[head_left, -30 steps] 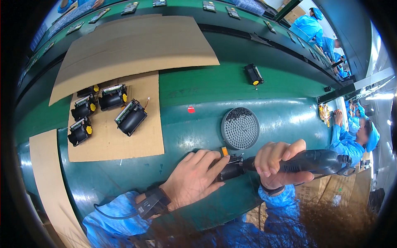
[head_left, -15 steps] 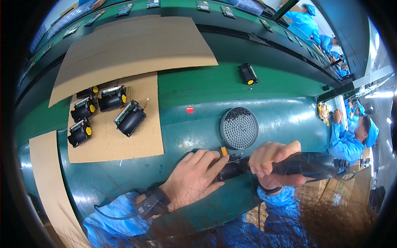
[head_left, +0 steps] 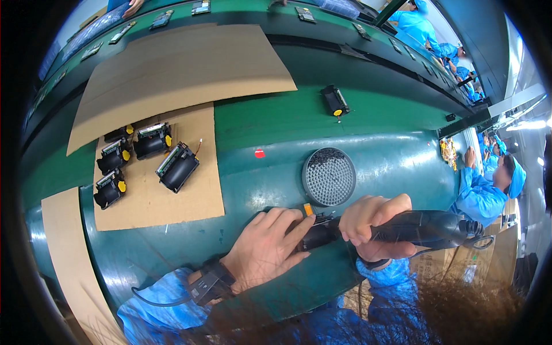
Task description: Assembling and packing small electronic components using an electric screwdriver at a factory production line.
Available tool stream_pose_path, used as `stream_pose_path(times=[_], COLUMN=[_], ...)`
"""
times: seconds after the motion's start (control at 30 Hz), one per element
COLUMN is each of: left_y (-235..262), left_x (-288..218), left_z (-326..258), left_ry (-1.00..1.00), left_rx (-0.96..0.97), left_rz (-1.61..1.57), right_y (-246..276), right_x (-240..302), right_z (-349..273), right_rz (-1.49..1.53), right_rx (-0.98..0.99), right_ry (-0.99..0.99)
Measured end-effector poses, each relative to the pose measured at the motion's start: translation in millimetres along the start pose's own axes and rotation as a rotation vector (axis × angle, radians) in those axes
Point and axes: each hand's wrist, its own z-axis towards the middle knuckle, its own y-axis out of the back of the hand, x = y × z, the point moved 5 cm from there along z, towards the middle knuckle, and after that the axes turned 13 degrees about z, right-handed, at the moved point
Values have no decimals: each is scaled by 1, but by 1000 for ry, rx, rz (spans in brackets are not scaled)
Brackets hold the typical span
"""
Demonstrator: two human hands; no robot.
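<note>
My right hand wraps around a black electric screwdriver, which lies almost level with its tip end toward the left. The tip itself is hidden. Under the fingers of my left hand is a black plastic module, pressed down at the edge of the green mat. An orange flex strip sticks up from this module beside my index finger. Just beyond both hands stands a round grey dish with a dimpled floor and small dark screws piled at its far side.
Several black modules with yellow knobs sit on a cardboard sheet at left, partly under another sheet. A lone module lies farther back. Circuit boards line the far belt. A person in blue works at right.
Both hands keep their hold on the screwdriver and module. The view has shifted slightly. Circuit boards on the far belt have moved left, and a dark shape now shows at the top edge.
</note>
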Motion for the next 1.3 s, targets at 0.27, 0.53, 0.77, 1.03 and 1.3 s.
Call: stream_pose_path(times=[0.27, 0.53, 0.77, 1.03, 1.3], left_y=[0, 2, 3, 2, 0], left_x=[-1, -4, -5, -3, -1], left_z=[0, 1, -4, -8, -5], left_ry=[2, 14, 4, 3, -2], left_rx=[-4, -5, -34, -41, -50], left_rz=[-6, -10, 14, 53, 26], right_y=[-2, -2, -4, 21, 57], right_x=[-1, -2, -1, 24, -2], right_z=[-3, -2, -5, 18, 21], right_rz=[-93, -103, -81, -124, -170], right_rx=[-8, 40, 31, -233, -315], right_ry=[-35, -96, -159, 63, 26])
